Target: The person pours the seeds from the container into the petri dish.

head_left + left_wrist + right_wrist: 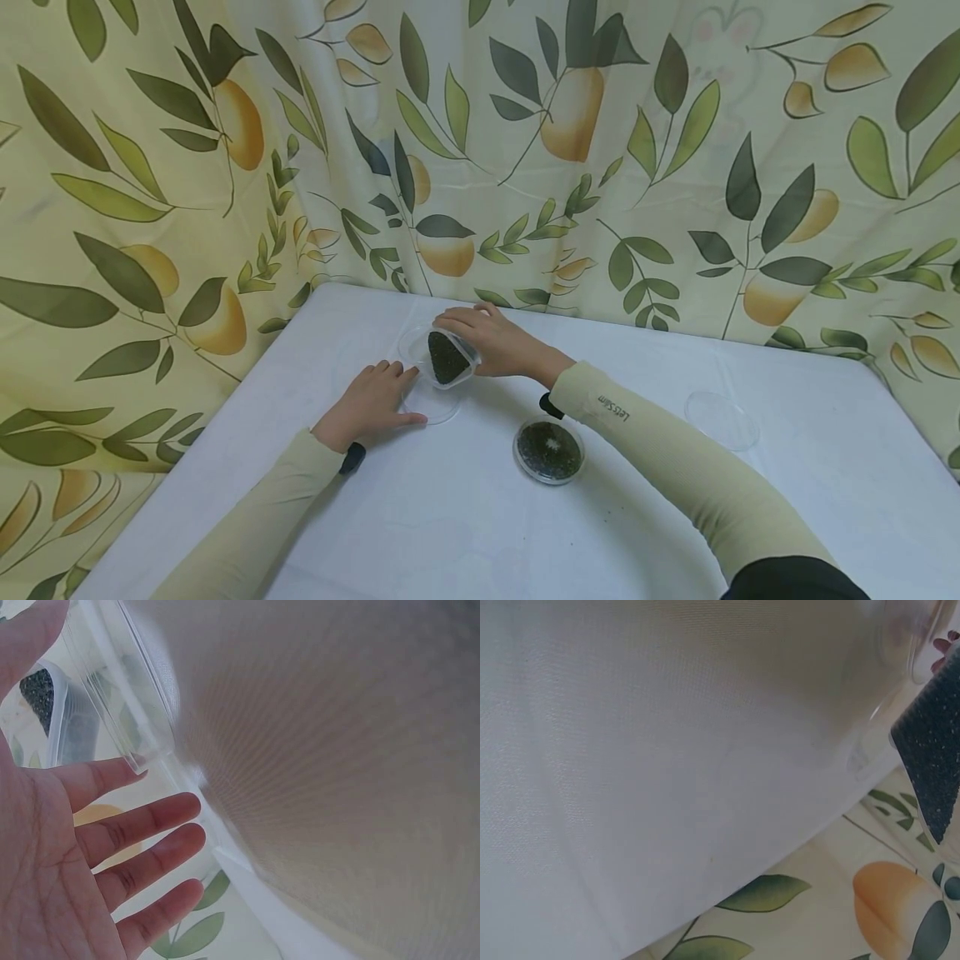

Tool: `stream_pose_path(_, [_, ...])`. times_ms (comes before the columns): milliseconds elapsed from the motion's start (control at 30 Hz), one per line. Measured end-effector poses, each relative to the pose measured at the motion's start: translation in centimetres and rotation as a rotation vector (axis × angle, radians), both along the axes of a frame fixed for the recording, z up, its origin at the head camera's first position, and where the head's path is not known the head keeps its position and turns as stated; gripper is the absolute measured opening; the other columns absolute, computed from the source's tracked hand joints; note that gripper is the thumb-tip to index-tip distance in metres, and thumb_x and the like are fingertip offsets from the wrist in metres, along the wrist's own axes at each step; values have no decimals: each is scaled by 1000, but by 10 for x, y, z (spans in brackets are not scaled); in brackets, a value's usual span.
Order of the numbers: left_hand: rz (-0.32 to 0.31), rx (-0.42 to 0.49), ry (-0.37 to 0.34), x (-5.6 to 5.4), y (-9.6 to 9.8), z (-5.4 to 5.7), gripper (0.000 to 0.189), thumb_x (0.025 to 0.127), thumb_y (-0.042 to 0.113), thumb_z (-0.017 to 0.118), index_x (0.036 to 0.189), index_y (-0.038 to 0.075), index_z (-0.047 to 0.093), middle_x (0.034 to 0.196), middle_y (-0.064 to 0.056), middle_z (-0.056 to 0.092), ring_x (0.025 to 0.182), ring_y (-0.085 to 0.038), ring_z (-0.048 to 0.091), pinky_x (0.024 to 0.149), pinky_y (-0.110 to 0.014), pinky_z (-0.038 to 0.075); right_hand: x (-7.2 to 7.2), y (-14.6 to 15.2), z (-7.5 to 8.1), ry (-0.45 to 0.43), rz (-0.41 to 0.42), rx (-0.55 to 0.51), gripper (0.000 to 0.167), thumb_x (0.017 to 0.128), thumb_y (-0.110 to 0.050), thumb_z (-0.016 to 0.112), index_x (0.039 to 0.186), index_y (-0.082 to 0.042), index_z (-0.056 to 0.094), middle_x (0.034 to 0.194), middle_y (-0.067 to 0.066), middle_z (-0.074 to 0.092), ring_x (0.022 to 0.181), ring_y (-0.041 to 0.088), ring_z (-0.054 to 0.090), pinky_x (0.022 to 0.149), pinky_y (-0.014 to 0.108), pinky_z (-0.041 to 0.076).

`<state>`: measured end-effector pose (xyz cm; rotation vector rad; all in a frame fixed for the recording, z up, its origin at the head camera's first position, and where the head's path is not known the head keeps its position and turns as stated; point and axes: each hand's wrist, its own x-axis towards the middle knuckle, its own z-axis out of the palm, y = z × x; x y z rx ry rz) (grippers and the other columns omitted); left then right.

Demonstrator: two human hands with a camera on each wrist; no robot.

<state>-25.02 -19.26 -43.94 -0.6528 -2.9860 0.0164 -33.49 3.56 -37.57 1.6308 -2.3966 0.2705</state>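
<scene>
My right hand point(504, 340) grips a clear plastic container point(467, 367) tilted to the left, with dark granular material point(447, 358) heaped against its side. Just below it, a shallow clear round dish point(438, 408) lies on the white table. My left hand point(375, 400) rests at that dish's left side, thumb and index finger spread along its rim. Seen in the left wrist view, the index fingertip touches the edge of the clear dish point(124, 682), while the other fingers extend straight. The right wrist view catches only part of the dark granules point(934, 742); the right fingers are hidden there.
A round clear dish filled with dark granules point(549, 451), pale in the middle, sits below my right forearm. Farther right lies a clear round lid or dish point(722, 421). Another clear round rim point(408, 340) shows behind the tilted container. Dark specks point(607, 515) dot the tabletop. A leaf-patterned curtain point(480, 167) hangs behind.
</scene>
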Motion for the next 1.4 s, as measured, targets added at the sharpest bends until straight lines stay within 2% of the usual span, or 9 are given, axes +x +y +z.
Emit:
stream_pose_path(433, [1,-7,-4,0,-1,0,80,77,65,61,131,6,52,106,-11,60,93,-26,54,76,-40,46,1,-1,2,28,-17,53,87,63,-12,86,138,-11,44,140,6,48,133,21,41,108,49,31])
stream_pose_path(767, [-3,-5,0,-2,-2,-2,81,77,65,61,132,6,51,106,-11,59,93,-26,54,75,-40,46,2,0,3,56,0,53,87,62,-11,86,138,-11,43,140,7,49,133,22,41,108,50,30])
stream_pose_path(1400, [10,-6,-25,-2,0,-3,80,78,64,60,132,5,52,111,-13,60,98,-28,56,80,-42,46,4,3,2,110,14,87,88,62,-14,87,139,-11,43,140,7,48,133,21,41,109,51,29])
